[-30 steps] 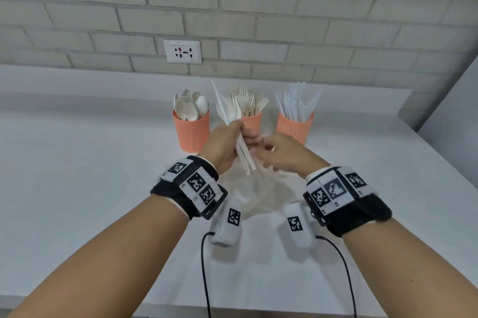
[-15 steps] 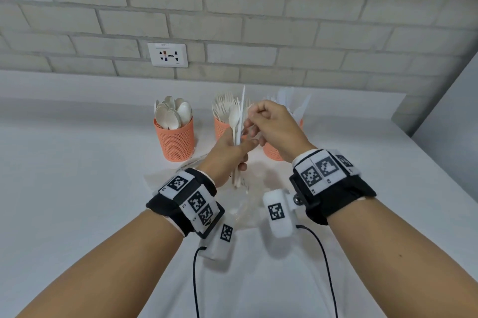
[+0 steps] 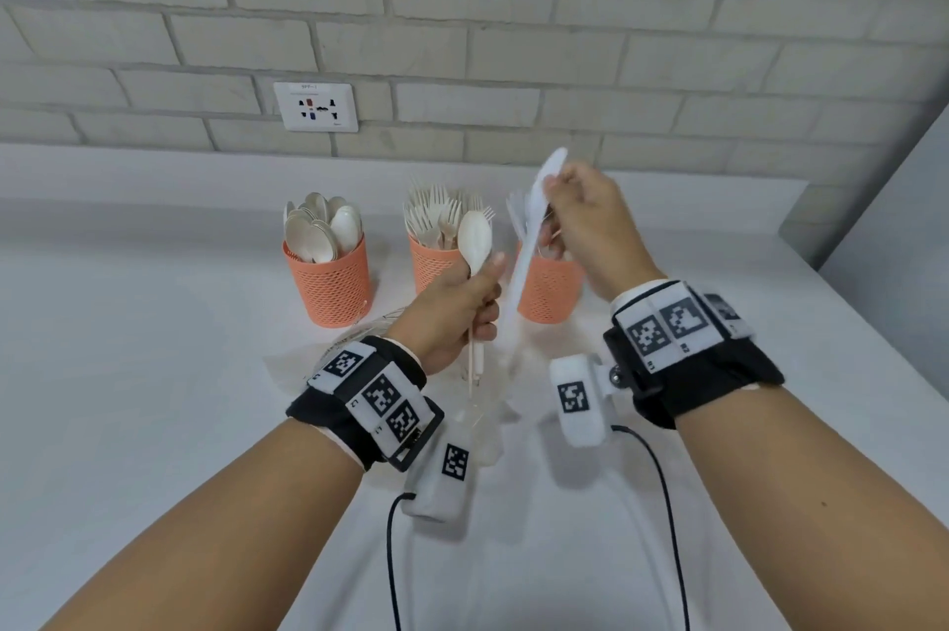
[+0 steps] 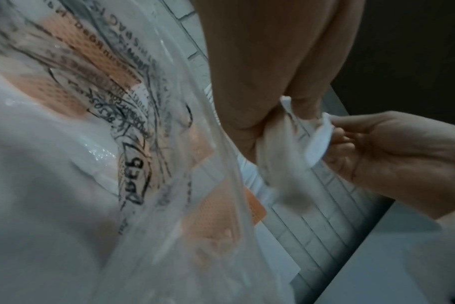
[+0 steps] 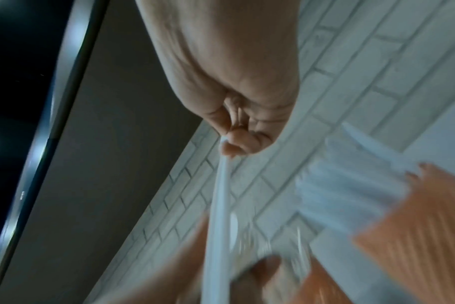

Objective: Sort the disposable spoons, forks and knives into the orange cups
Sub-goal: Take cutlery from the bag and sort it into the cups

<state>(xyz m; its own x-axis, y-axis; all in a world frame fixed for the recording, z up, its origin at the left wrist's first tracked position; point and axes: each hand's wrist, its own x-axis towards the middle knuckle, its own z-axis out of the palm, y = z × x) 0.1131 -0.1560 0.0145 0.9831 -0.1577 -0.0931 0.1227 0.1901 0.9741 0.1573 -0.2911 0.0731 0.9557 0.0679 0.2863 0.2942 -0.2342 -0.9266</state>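
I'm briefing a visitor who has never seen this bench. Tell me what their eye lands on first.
Three orange mesh cups stand in a row by the brick wall: spoon cup at left, fork cup in the middle, knife cup at right. In front, the right hand pinches a white plastic knife by its upper end, while the left hand grips a white spoon, bowl up.

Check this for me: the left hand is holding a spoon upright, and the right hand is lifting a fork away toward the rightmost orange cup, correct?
Not quite. The head view shows the right hand pinching a white knife, not a fork. The rest stands: the left hand holds a spoon upright, and the knife is by the rightmost orange cup.
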